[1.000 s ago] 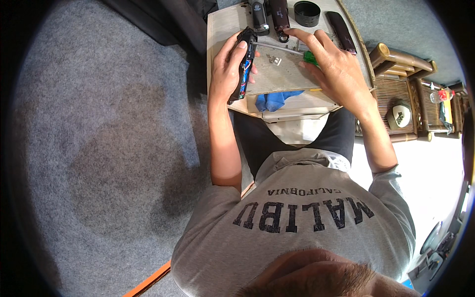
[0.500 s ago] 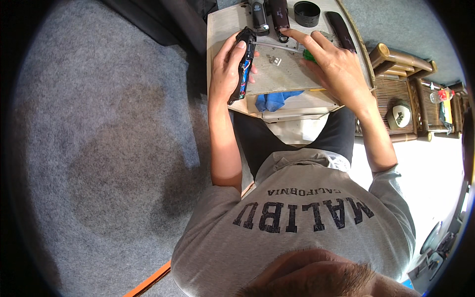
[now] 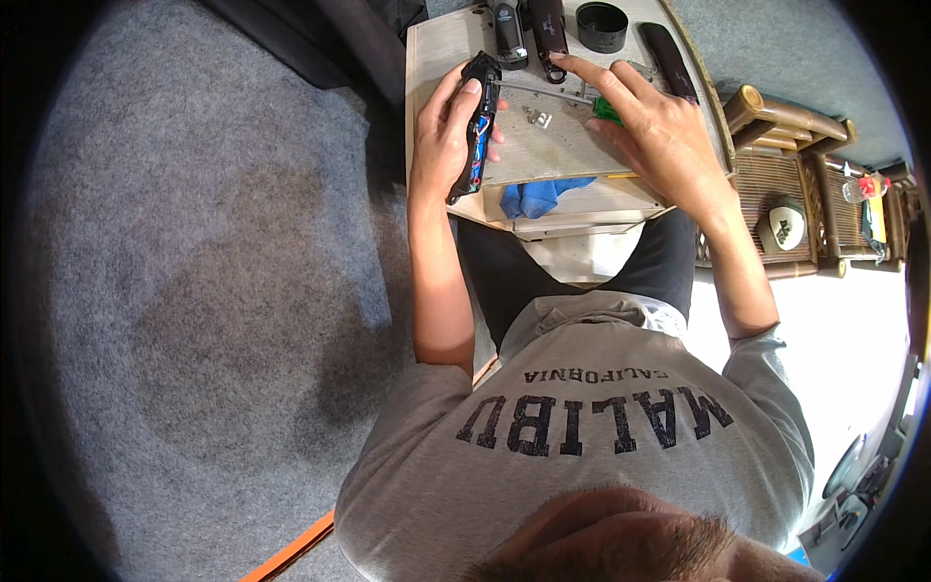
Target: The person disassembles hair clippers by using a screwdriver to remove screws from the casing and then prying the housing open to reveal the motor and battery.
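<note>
My left hand [image 3: 444, 136] is closed around an opened black hair clipper [image 3: 479, 126], held upright over the left side of the small table. Blue parts and thin wires show inside its body. From the right, my right hand [image 3: 669, 136] grips the green handle of a screwdriver [image 3: 606, 110]. Its metal shaft runs left to the clipper's upper part; whether the tip sits in a screw is too small to tell. My right index finger stretches out to the lower end of a dark brown clipper housing [image 3: 549, 37]. Small light-coloured parts [image 3: 538, 118] lie between my hands.
Along the table's [image 3: 543, 165] far side stand another black clipper [image 3: 508, 37], a round black container [image 3: 601, 27] and a long dark cover [image 3: 669, 62]. A blue cloth [image 3: 531, 199] lies on the shelf below. Bamboo furniture [image 3: 756, 179] with a cap [image 3: 784, 228] stands at right.
The screwdriver's shaft and green handle have shifted very slightly between my right fingers. Both hands and the clipper stay almost in the same place.
</note>
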{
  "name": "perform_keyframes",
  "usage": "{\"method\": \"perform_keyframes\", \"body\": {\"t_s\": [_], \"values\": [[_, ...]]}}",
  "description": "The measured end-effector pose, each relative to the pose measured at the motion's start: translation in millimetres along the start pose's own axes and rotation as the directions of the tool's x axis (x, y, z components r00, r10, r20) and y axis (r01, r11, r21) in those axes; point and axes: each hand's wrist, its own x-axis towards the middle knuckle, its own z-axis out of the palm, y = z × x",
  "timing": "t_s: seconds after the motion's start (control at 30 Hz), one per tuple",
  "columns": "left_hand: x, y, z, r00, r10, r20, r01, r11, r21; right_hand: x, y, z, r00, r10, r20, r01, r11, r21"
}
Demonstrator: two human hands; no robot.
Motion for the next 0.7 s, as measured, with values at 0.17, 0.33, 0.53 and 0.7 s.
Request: {"method": "perform_keyframes", "body": {"t_s": [0.17, 0.33, 0.53, 0.7], "values": [[1, -2, -1, 1.0, -0.001, 0.005, 0.001, 1.0, -0.003, 0, -2, -2, 0.99, 0.122, 0.076, -0.121, 0.992, -0.017], [1, -1, -2, 1.0, 0.011, 0.013, -0.011, 1.0, 0.016, -3, 4, 6, 0.998, 0.069, -0.009, -0.07, 0.997, -0.037], [1, -1, -1, 1.0, 0.003, -0.008, -0.003, 1.0, 0.021, 0, 0, 2, 0.998, 0.048, 0.028, -0.05, 0.998, 0.049], [2, -2, 0, 1.0, -0.008, -0.017, 0.008, 1.0, -0.002, -1, 2, 4, 0.997, 0.073, 0.029, -0.075, 0.994, 0.077]]}}
